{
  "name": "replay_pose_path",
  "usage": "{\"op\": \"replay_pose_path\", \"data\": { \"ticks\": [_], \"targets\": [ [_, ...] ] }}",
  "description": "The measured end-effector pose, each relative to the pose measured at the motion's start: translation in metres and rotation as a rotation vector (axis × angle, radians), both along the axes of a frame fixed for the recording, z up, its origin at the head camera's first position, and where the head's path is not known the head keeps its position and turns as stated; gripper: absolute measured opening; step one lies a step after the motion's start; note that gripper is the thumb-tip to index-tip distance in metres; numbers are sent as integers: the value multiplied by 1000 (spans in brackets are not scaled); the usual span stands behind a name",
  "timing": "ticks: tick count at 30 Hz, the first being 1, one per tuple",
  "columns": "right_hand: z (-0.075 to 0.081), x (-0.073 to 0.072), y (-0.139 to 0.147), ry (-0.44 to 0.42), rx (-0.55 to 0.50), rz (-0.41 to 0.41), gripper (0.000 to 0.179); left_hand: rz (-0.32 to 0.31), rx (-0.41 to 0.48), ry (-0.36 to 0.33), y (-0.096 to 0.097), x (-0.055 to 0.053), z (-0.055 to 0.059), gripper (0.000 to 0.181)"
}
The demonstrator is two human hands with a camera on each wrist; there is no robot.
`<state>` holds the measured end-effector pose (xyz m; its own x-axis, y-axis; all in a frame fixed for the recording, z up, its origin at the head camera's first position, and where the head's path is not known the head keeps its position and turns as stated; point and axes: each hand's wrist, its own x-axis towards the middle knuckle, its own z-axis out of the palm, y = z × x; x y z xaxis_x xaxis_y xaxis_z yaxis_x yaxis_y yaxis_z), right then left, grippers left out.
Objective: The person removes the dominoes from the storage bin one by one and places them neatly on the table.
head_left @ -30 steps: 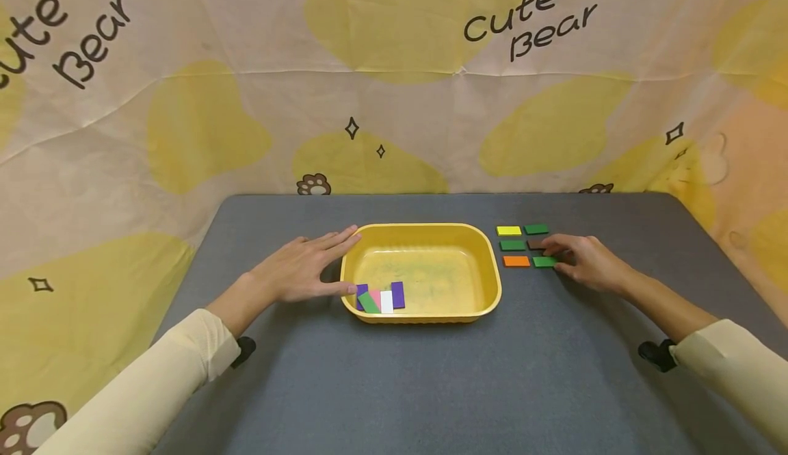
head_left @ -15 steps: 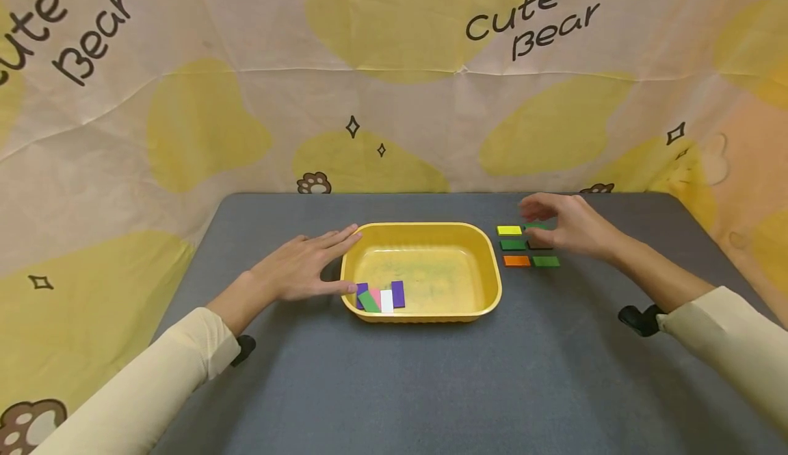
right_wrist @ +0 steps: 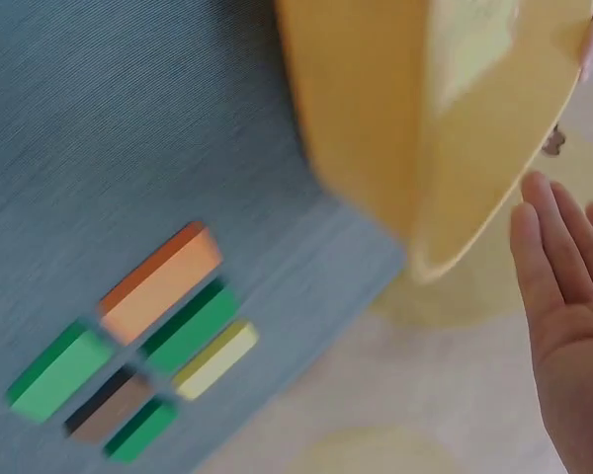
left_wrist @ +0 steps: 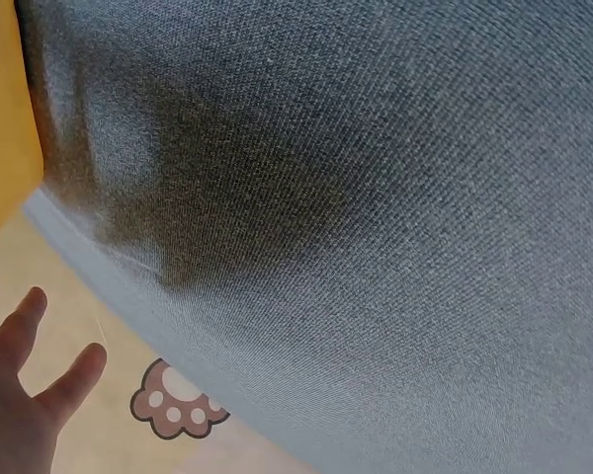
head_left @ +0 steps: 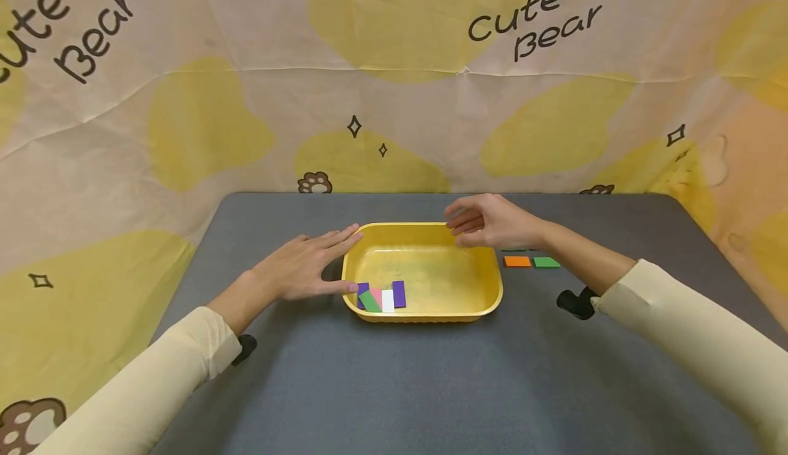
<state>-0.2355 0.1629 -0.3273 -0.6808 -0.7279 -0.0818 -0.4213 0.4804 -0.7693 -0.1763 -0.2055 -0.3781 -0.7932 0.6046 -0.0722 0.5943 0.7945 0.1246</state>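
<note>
My left hand (head_left: 301,263) rests at the left rim of a yellow plastic basin (head_left: 440,277), fingers straight, thumb reaching over the edge. Inside, in the near left corner, lie a green tile (head_left: 369,302), a white tile (head_left: 387,301), a pink tile and two purple ones, one being the purple tile (head_left: 399,294). Over the basin's far right rim hovers my right hand (head_left: 492,221); in the right wrist view its fingers (right_wrist: 539,257) extend, holding nothing. The tiles behind it include an orange tile (right_wrist: 161,281), a yellow tile (right_wrist: 217,357), a brown tile (right_wrist: 109,403) and several green ones.
A grey cloth-covered table (head_left: 394,386) bears everything. Its far edge meets a printed cloth backdrop (head_left: 394,99) with yellow patches. The tiles outside the basin lie in short rows to its right, partly hidden by my right forearm in the head view.
My right hand has left the rows of tiles, risen, and moved left to the basin's far right rim. The tiles stay where they were, and my left hand has not moved.
</note>
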Motion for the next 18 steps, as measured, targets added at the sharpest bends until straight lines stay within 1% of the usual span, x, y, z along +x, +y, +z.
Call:
{"op": "replay_pose_path", "data": {
  "ticks": [6, 9, 11, 14, 18],
  "targets": [
    [-2, -2, -30, -204, 44, 104, 55, -3, 2, -3, 0, -1, -1, 95],
    [-4, -4, -41, -297, 85, 133, 58, -5, 5, -1, -1, -1, 0, 95],
    [-5, -6, -47, -343, 106, 147, 60, -5, 8, 0, -1, -1, 0, 95],
    [-10, -8, -54, -401, 127, 148, 62, -3, 4, -3, -1, -2, -1, 96],
    [-15, -9, -63, -430, 155, 152, 63, 2, 3, -11, -1, -1, 0, 96]
  ]
}}
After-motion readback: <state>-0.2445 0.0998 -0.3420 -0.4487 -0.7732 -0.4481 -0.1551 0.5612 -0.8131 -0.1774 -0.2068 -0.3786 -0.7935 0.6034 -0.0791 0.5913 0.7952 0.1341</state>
